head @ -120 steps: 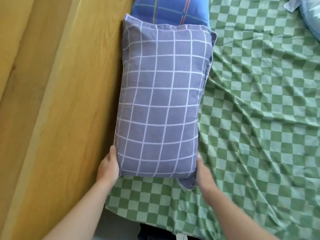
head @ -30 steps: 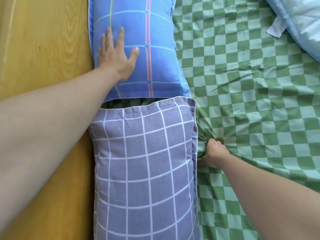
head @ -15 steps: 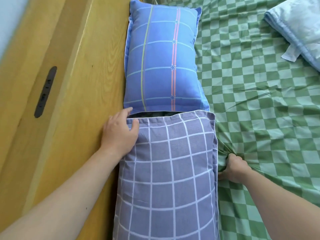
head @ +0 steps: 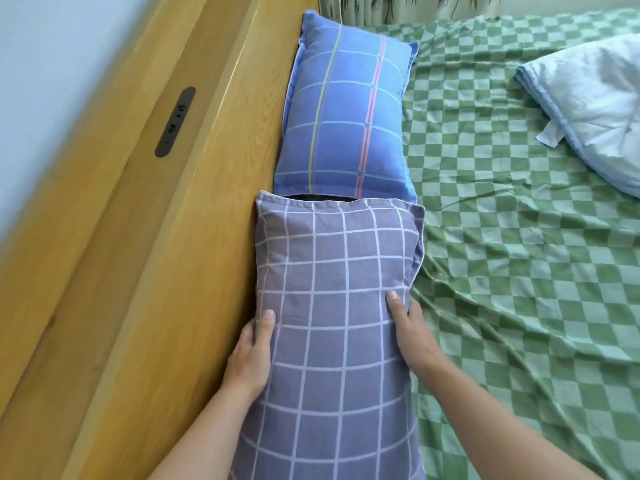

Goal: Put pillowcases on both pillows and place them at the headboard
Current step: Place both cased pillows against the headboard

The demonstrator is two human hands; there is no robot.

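Head view: bed (head: 519, 271), wooden headboard (head: 173, 237), blue pillow (head: 346, 112), then grey checked pillow (head: 329, 306) against the headboard, both hands, left (head: 251, 355) and right (head: 412, 334), gripping its sides. Pushing further could shove the blue pillow askew.

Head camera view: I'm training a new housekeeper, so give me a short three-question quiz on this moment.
1. True or false: both hands hold the grey grid pillow.
2. The blue striped pillow lies against the: A) folded duvet B) wooden headboard C) floor.
3. What pattern is the sheet?

Key: 1 true: left hand and right hand grip its sides. 2 B. 3 green checks.
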